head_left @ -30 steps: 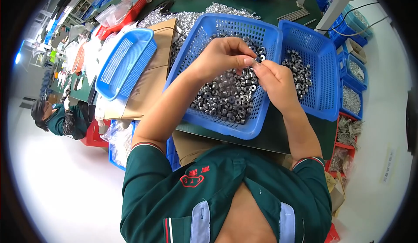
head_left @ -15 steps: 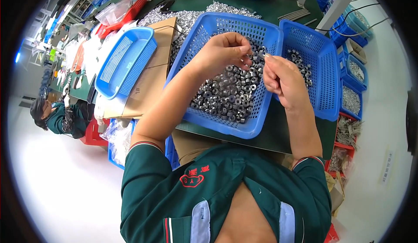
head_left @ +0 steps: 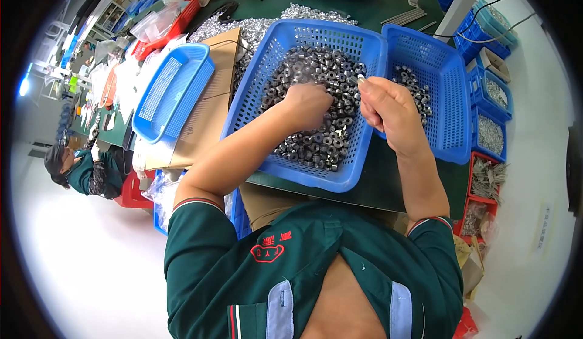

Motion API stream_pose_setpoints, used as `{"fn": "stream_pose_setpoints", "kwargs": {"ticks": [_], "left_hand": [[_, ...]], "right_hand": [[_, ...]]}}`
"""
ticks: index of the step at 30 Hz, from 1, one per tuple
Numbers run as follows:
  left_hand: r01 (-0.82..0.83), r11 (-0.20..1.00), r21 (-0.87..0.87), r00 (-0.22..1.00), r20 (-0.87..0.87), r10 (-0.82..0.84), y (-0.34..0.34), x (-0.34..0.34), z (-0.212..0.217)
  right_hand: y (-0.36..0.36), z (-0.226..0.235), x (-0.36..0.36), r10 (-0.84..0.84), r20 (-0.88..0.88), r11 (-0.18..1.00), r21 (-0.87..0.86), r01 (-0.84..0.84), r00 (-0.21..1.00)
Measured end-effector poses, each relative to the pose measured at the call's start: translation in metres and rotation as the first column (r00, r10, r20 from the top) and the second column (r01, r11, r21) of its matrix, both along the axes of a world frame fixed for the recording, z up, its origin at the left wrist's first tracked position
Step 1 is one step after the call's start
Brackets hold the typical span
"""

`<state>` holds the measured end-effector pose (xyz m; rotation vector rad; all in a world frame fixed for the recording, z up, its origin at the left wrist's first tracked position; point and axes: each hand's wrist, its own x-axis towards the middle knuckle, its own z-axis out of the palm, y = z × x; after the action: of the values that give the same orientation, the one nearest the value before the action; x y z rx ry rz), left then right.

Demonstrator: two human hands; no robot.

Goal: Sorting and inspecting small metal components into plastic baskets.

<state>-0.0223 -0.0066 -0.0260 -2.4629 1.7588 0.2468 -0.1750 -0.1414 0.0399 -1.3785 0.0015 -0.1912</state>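
**Left hand (head_left: pixel 308 105) in among the metal rings (head_left: pixel 325 145)**

It's down in the blue basket (head_left: pixel 341 183), fingers blurred; I can't tell whether they grip anything. Over the rim (head_left: pixel 365 148), the right hand (head_left: pixel 395 114) pinches a small metal piece (head_left: pixel 355 80) between its fingers.

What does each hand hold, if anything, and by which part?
The right hand pinches a small grey piece, seemingly by one end, the other sticking out. The left hand is at the metal rings; whether it holds any cannot be told.
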Motion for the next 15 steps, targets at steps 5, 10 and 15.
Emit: {"fn": "stream_pose_setpoints", "kwargs": {"ticks": [5,10,15], "left_hand": [[-0.117,0.993,0.015,0.985,-0.123,0.118,-0.001,0.001,0.019],[-0.519,0.843,-0.14,0.094,-0.99,-0.107,0.012,0.031,0.038],[-0.553,0.818,-0.159,-0.288,-0.885,-0.366,0.015,0.02,0.044]], "right_hand": [[-0.003,-0.002,0.001,-0.003,0.008,0.999,-0.033,0.003,1.0],[-0.001,-0.017,0.006,-0.204,0.004,0.942,-0.273,0.198,0.979],[-0.001,-0.024,0.01,-0.238,0.05,0.809,-0.542,0.227,0.97]]}}
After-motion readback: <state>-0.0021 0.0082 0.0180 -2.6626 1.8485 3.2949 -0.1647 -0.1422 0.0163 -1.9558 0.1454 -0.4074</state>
